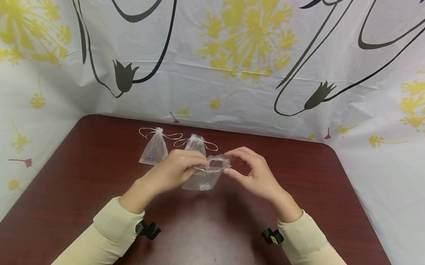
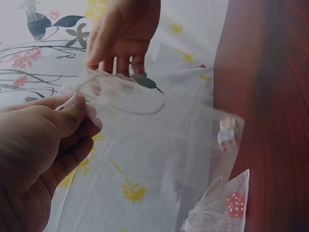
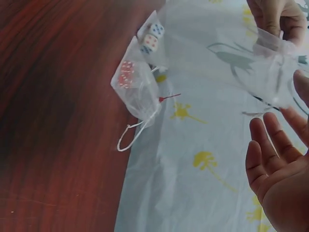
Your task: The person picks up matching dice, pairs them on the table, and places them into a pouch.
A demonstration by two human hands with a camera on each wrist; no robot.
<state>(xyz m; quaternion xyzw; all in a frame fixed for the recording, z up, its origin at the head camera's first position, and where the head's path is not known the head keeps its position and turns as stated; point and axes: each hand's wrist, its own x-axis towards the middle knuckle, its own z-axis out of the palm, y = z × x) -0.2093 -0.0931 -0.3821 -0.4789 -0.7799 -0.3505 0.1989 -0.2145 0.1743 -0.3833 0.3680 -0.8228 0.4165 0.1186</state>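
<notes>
A sheer white drawstring bag (image 1: 194,184) hangs with its mouth open above the table. My left hand (image 1: 171,167) pinches the left side of its rim between thumb and fingers. White dice (image 2: 226,135) with coloured dots lie in the bag's bottom corner. At the rim's right side is my right hand (image 1: 257,176), thumb and index fingertip right at the edge. In the right wrist view the right hand's other fingers (image 3: 270,145) are spread and loosely bent. A thin cord (image 2: 140,113) loops from the bag's mouth.
Behind the held bag lies a second sheer bag (image 1: 196,143), its cord tied, with red dice (image 3: 126,74) inside. Left of it is a third tied bag (image 1: 155,149) with a small blue item (image 1: 151,157). The dark red table (image 1: 101,180) meets a patterned sheet (image 1: 216,101) at the back.
</notes>
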